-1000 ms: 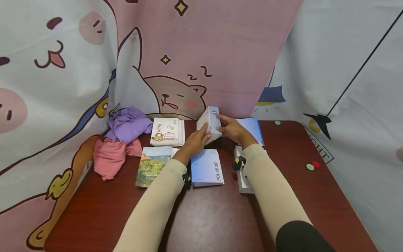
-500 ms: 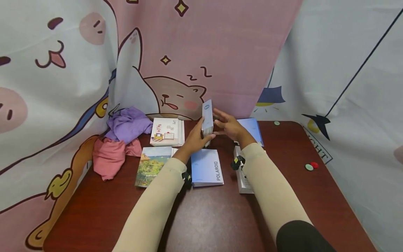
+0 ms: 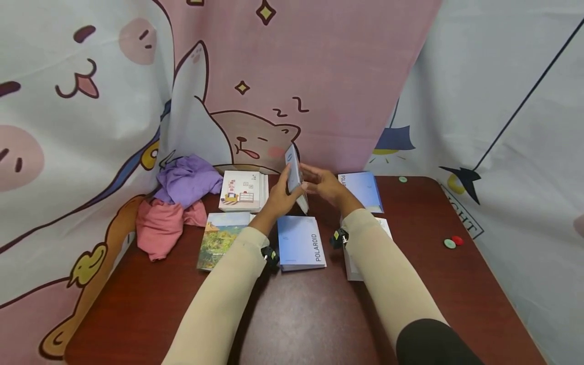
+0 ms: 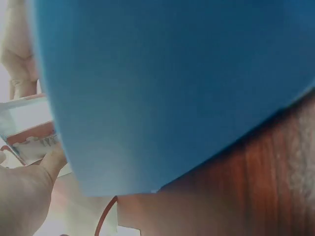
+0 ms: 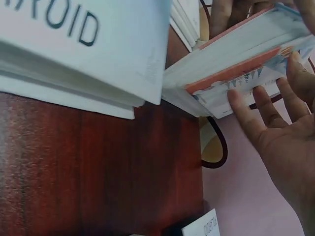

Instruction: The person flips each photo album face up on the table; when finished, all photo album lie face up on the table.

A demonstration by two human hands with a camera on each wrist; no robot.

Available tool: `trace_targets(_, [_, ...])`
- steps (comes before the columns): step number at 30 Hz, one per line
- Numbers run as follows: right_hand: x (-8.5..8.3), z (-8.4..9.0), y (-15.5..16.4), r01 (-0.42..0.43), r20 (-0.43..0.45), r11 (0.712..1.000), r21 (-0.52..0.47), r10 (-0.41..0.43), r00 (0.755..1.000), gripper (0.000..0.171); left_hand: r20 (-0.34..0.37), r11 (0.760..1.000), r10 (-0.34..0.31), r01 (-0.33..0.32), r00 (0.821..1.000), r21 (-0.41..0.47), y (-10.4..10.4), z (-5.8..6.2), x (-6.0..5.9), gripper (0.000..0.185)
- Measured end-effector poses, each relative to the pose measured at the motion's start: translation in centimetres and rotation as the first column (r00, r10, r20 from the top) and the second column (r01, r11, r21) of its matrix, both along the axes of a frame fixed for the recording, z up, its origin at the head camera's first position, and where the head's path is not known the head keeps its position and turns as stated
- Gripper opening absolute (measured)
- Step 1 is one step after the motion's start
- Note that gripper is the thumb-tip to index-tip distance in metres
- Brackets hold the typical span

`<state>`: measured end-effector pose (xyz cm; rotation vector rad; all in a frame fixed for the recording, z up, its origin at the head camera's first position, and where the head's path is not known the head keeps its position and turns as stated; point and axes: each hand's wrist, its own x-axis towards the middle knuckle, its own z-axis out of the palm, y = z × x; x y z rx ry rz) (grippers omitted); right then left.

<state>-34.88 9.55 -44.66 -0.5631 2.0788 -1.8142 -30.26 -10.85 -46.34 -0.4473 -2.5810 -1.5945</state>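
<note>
Upright and tilted over the back middle of the table is a small thick photo album (image 3: 293,172) with a pale blue spine. My left hand (image 3: 276,200) grips it, thumb on the near side and fingers round the left. On its right face rest the spread fingers of my right hand (image 3: 329,189). White page edges and a red strip along the album (image 5: 231,81) show in the right wrist view. Just below the hands lies a blue album (image 3: 298,243) marked POLAROID. A blue cover (image 4: 167,93) fills most of the left wrist view.
Left of the hands lie white albums (image 3: 241,190) and a landscape-covered photo album (image 3: 221,241). Another blue album (image 3: 360,188) is at back right; a white one (image 3: 355,268) is partly under the right forearm. Purple cloth (image 3: 188,177) and pink cloth (image 3: 157,228) lie left, small discs (image 3: 449,243) right.
The held album has turned, so its spine is narrower and leans left. My right hand lifted off it, then came back to touch its right face. The left hand keeps its grip.
</note>
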Motion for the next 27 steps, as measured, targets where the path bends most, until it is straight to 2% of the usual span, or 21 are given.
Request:
trace_targets(3, [-0.1,-0.5,-0.2,0.001,0.001,0.999,0.047,-0.001,1.000,0.072,-0.006,1.000,0.012,-0.012,1.000,0.006,-0.5,-0.1,-0.1,0.091])
trace_targets(7, [-0.1,-1.1,-0.3,0.020,-0.014,0.984,0.176,-0.018,1.000,0.074,-0.002,1.000,0.025,-0.025,1.000,0.006,-1.4,-0.5,-0.2,0.088])
trace_targets(14, [0.0,-2.1,-0.3,0.085,-0.107,0.904,0.419,-0.043,0.993,0.079,0.095,0.999,0.037,-0.036,0.995,-0.009,-3.1,-0.3,-0.2,0.089])
trace_targets(17, [0.1,-2.4,-0.2,0.101,-0.110,0.868,0.485,-0.054,0.992,0.079,0.160,1.000,0.027,-0.025,0.987,-0.014,-3.5,-0.2,-0.2,0.087])
trace_targets(20, [0.2,-2.5,0.0,0.101,-0.098,0.845,0.526,-0.058,0.994,0.080,0.213,0.999,0.030,-0.021,0.977,-0.044,-3.7,-0.2,-0.3,0.086])
trace_targets(27, [0.2,-2.7,0.1,0.103,-0.119,0.803,0.587,-0.040,0.992,0.083,0.193,0.981,0.106,-0.070,0.975,-0.180,-3.8,-0.6,-0.6,0.082])
